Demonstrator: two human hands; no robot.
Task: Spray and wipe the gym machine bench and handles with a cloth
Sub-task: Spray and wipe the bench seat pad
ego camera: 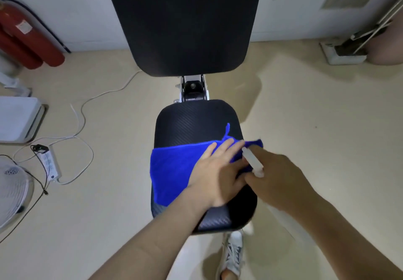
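A black padded bench seat (192, 122) lies below me, with the black backrest pad (185, 22) rising beyond it. A blue cloth (174, 166) is spread across the middle of the seat. My left hand (218, 175) rests flat on the cloth's right part, fingers together and stretched out. My right hand (277, 181) is closed around a small white spray bottle (253, 162), whose nozzle end points toward the cloth's far right corner. The two hands touch or nearly touch over the seat's right side.
Red fire extinguishers (26, 40) stand at the far left wall. A white power strip (51, 164) with cables lies on the beige floor at left, beside a white fan (11, 190). A white box (17, 118) sits left. A white sneaker (233, 255) is below the seat.
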